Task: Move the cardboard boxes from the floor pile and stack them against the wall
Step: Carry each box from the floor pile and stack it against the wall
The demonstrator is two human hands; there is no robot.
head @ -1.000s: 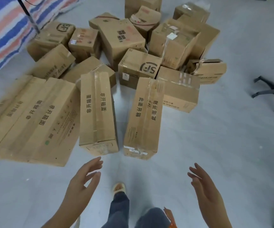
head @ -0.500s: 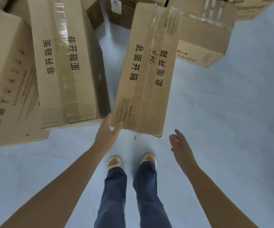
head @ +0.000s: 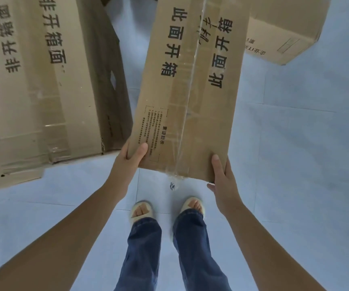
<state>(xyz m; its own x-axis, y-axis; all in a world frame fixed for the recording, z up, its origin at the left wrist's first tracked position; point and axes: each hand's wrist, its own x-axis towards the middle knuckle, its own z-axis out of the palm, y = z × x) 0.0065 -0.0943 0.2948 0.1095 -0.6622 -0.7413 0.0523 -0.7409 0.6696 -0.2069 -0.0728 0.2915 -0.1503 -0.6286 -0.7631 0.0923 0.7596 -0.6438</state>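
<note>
Pale grey-blue tiled floor (head: pixel 295 154) fills the view. At six o'clock, blue jeans (head: pixel 144 248) fall over two cream open-toed slippers (head: pixel 141 211). A small scrap (head: pixel 172 185) lies just beyond them, toward twelve.

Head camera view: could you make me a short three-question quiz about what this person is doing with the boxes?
1. True or false: both hands grip the near end of the long taped box.
2. Where does the left hand hold it? A) far end B) near left corner C) top middle
3. Fill in: the right hand holds the near ____ corner.

Key: 1 true. 2 B; its thumb lies on the top face. 3 right. The wider box beside it on the floor is untouched.
</note>
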